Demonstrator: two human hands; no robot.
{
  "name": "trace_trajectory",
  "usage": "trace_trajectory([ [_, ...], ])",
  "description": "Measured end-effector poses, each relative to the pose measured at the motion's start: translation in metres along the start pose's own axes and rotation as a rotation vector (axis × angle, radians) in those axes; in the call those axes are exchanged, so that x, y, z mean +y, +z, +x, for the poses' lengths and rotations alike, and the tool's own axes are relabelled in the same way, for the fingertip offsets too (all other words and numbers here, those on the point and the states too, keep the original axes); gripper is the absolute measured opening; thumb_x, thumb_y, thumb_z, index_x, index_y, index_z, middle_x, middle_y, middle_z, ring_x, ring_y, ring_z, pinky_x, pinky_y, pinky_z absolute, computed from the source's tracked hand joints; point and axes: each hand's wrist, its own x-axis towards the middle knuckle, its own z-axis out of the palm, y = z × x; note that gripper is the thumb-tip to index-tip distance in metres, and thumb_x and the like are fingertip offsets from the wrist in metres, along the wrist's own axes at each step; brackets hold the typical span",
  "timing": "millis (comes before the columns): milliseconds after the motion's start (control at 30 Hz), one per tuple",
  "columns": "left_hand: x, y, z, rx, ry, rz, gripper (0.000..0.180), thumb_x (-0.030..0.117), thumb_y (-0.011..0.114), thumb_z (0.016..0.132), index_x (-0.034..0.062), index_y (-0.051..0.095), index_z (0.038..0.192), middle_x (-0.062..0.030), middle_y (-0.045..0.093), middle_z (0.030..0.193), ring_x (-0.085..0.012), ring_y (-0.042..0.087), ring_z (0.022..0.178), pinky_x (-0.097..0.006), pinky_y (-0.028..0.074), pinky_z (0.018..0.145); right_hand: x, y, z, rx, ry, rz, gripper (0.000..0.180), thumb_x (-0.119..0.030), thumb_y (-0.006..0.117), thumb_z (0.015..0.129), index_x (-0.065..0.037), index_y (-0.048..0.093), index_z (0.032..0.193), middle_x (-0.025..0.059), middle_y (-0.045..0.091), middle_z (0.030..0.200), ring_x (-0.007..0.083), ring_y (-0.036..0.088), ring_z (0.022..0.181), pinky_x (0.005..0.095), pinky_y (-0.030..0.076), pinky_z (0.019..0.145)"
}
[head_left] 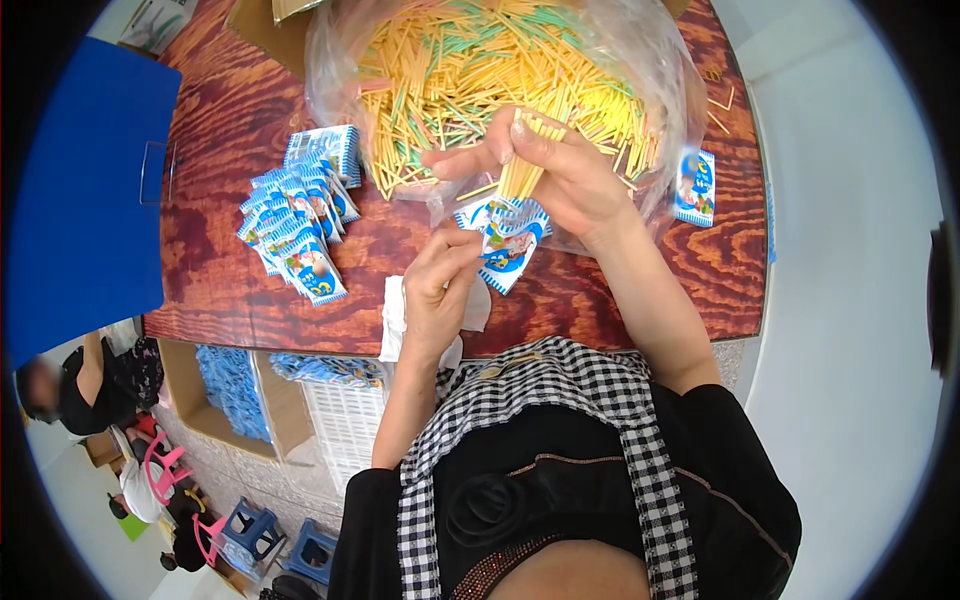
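My left hand (pixel 437 285) pinches the edge of a small blue and white packet (pixel 512 252) above the near part of the table. My right hand (pixel 575 190) grips a bundle of thin pale yellow sticks (pixel 520 178), thumb along its upper end. The bundle's lower end meets the packet's top; how far it sits inside is hidden. Just beyond my hands, a large clear plastic bag (pixel 690 85) lies opened around a heap of loose yellow, green and pink sticks (pixel 470 50).
Several blue and white packets (pixel 300 225) lie overlapping at the left; a single packet (pixel 697 187) lies right. White cloth (pixel 393 310) rests at the near edge. Below stand a cardboard box (pixel 285 400) and white crate (pixel 340 425) with blue packets. Other people and stools (pixel 255 530) are lower left.
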Motion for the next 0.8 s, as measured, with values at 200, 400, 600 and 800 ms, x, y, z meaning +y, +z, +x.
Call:
trace_trajectory([
  [200, -0.006, 0.006, -0.002, 0.043, -0.044, -0.123, 0.017, -0.008, 0.064, 0.081, -0.0017, 0.067, 0.096, -0.0104, 0.064, 0.094, -0.0187, 0.061, 0.085, -0.027, 0.047, 0.073, 0.019, 0.006, -0.012, 0.162, -0.053, 0.185, 0.028, -0.033, 0.041, 0.101, -0.010, 0.052, 0.089, 0.0284, 0.059, 0.120, 0.0395, 0.041, 0.131, 0.0509, 0.030, 0.111],
  [400, -0.009, 0.008, -0.008, 0.048, -0.099, -0.183, 0.017, -0.008, 0.064, 0.081, -0.0008, 0.068, 0.097, -0.0102, 0.064, 0.094, -0.0180, 0.062, 0.085, -0.026, 0.048, 0.073, 0.019, 0.001, -0.031, 0.254, -0.064, 0.146, 0.031, -0.034, 0.037, 0.103, -0.009, 0.051, 0.092, 0.0311, 0.054, 0.126, 0.0383, 0.040, 0.133, 0.0503, 0.031, 0.111],
  [600, -0.004, 0.010, -0.007, 0.009, -0.036, -0.091, 0.018, -0.007, 0.064, 0.082, 0.0002, 0.068, 0.097, -0.0098, 0.064, 0.095, -0.0174, 0.062, 0.085, -0.026, 0.048, 0.073, 0.011, -0.005, -0.031, 0.193, -0.060, 0.089, 0.030, -0.033, 0.037, 0.103, -0.008, 0.052, 0.092, 0.0323, 0.054, 0.125, 0.0383, 0.039, 0.134, 0.0507, 0.031, 0.111],
  [800, -0.007, 0.012, -0.007, 0.036, -0.116, -0.294, 0.018, -0.008, 0.063, 0.082, -0.0018, 0.068, 0.097, -0.0105, 0.064, 0.096, -0.0168, 0.061, 0.086, -0.026, 0.048, 0.075, 0.012, 0.006, -0.032, 0.138, 0.024, 0.141, 0.025, -0.029, 0.044, 0.101, -0.006, 0.051, 0.092, 0.0315, 0.060, 0.116, 0.0370, 0.045, 0.129, 0.0480, 0.037, 0.107],
])
